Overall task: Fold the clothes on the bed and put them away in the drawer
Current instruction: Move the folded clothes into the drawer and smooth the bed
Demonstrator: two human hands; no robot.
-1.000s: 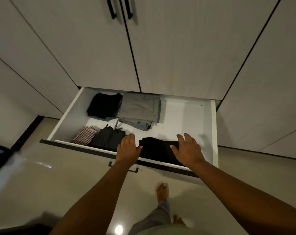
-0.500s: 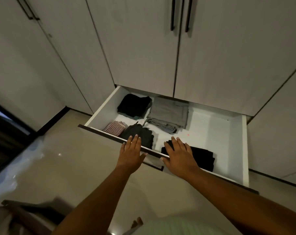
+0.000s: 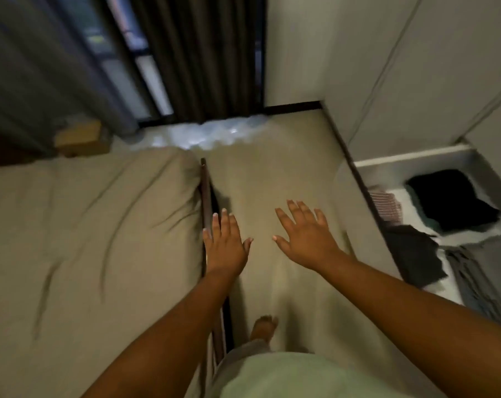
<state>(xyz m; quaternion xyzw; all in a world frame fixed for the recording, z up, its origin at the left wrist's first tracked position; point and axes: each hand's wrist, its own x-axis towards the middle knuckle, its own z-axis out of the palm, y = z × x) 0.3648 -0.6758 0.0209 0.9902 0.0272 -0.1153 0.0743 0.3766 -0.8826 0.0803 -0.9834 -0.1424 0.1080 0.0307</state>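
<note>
A person is standing barefoot, one foot (image 3: 262, 328) showing on the pale floor (image 3: 272, 168) between bed and wardrobe, and is holding both arms out ahead. The left hand (image 3: 226, 245) is hovering over the dark bed frame (image 3: 205, 196), its grip spread flat and holding nothing. The right hand (image 3: 306, 239) is hovering over the floor, its grip likewise splayed and empty. To the left the bed (image 3: 85, 239) is lying under a creased beige cover, and no garment is showing on the part in view; what may be lying beyond the picture's edge cannot be told. To the right the drawer (image 3: 410, 162) is standing pulled out from the wardrobe (image 3: 401, 67), and the folded clothes are sitting inside it. A checked cloth (image 3: 387, 205) and a dark grey garment (image 3: 413, 254) are lying along the front, with a black garment (image 3: 450, 199) and a grey stack (image 3: 473, 282) behind them, all somewhat blurred. On this showing the folding and stowing are looking largely done, with the drawer waiting to be pushed shut unless more clothes are lying out of sight. Farther off a cardboard box (image 3: 79, 136) is sitting past the bed's far end, and dark curtains (image 3: 200, 53) are hanging across the window.
</note>
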